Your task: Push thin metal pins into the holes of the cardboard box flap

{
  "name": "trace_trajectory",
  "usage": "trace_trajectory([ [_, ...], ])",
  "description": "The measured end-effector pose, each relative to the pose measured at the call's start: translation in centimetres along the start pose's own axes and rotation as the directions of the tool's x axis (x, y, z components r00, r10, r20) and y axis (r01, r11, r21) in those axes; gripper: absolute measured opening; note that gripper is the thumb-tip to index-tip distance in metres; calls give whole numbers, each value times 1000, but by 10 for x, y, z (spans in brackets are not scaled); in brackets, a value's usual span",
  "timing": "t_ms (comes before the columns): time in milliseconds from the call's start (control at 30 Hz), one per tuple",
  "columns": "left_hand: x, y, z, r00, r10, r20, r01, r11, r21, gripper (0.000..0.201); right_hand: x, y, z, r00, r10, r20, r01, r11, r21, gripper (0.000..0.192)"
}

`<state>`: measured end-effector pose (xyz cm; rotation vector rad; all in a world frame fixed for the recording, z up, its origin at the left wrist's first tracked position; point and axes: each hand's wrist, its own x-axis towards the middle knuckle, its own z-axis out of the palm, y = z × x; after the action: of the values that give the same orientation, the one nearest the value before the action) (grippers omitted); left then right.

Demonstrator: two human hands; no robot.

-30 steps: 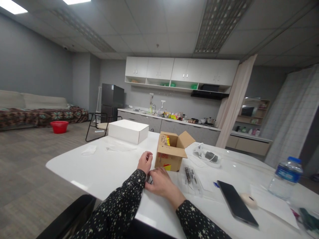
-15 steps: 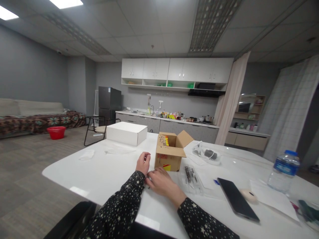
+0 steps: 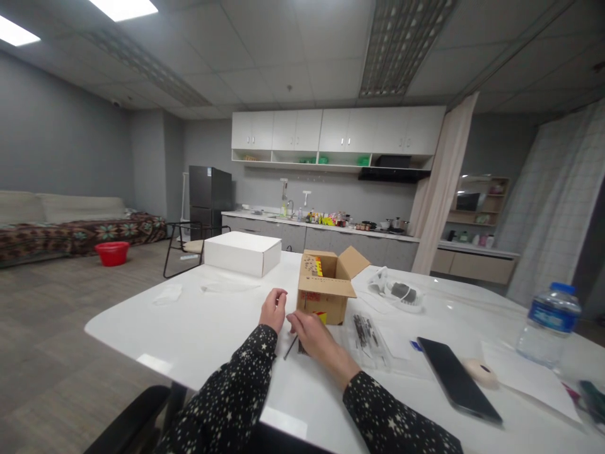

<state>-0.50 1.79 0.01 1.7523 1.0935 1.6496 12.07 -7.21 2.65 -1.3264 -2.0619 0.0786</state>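
Working at the table (image 3: 203, 328), I am pulling my right hand (image 3: 314, 334) away from my left hand (image 3: 273, 310), no longer crowding its wrist. The gap is opening a view between my 2 hands, which I am taking as a regrip in some fine handwork. My left fingers are curling inward; my right fingers are bunching together, pointing left. Whether either is pinching anything I cannot tell, the tips being too small and blurred.

Beyond my hands, the white box (image 3: 242, 253) is sitting shut, hiding any contents. To its right, the carton (image 3: 326, 309) is standing open, flaps spreading, with something yellow and red (image 3: 318, 267) lining its left side. At far right, the bottle (image 3: 552, 320) is standing upright and capped. Near the carton, the clear tray (image 3: 372, 364) is lying flat, holding dark slim pieces (image 3: 363, 329). Smallest of all, a thin dark rod (image 3: 290, 349) is poking out beneath my right hand, slanting toward me, in front of the carton; I cannot tell whether I am gripping it.
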Motion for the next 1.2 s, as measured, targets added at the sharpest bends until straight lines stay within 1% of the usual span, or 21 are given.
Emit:
trace_trajectory([
  [67,-1,2,-1,1000,-2,2,2,1000,16,23,3,-1,3,998,42,-44,-31,973,227,42],
  [100,-1,2,-2,1000,-7,-3,7,1000,22,23,4,-2,4,996,68,-57,-44,934,355,43],
  [167,-2,3,-4,1000,-17,-8,17,999,28,24,5,-7,5,990,131,-60,-73,818,570,46],
  [233,-1,3,-5,999,-25,-20,26,999,24,24,5,-14,2,987,154,-35,-92,740,666,48],
  [300,0,3,-6,999,-34,-39,35,999,8,24,3,-22,-6,986,160,-42,-89,725,683,47],
  [367,1,1,-7,997,-53,-57,52,999,-12,24,1,-32,-21,979,167,-119,-50,757,652,45],
  [400,1,1,-7,996,-63,-59,62,998,-18,24,1,-36,-31,973,166,-159,-26,766,642,44],
  [467,1,0,-7,997,-67,-46,66,998,-18,23,3,-45,-53,972,130,-197,22,782,623,43],
  [533,1,0,-7,998,-51,-25,51,999,-2,23,10,-52,-77,967,80,-243,84,796,599,42],
  [567,0,0,-6,999,-43,-15,43,999,8,23,15,-54,-89,964,75,-257,98,794,600,42],
  [667,-1,0,-5,999,-41,4,41,999,32,24,37,-49,-116,952,81,-296,114,802,586,46],
  [733,0,-2,-4,999,-47,12,46,998,40,24,51,-39,-124,950,110,-291,98,781,617,50],
  [767,0,-3,-4,999,-45,28,44,998,42,24,58,-32,-125,949,130,-287,83,776,625,52],
  [833,1,-5,-3,999,-49,24,48,998,29,23,67,-21,-122,953,157,-258,42,776,629,52],
  [933,2,-7,-3,998,-47,39,46,999,15,21,73,-8,-111,948,208,-239,3,748,664,53],
  [1067,0,-7,-4,999,-21,39,20,999,29,21,74,-1,-96,930,265,-254,2,687,726,52],
  [1200,-1,-4,-2,999,-38,26,37,999,16,21,75,5,-90,904,328,-273,-11,657,754,51],
])
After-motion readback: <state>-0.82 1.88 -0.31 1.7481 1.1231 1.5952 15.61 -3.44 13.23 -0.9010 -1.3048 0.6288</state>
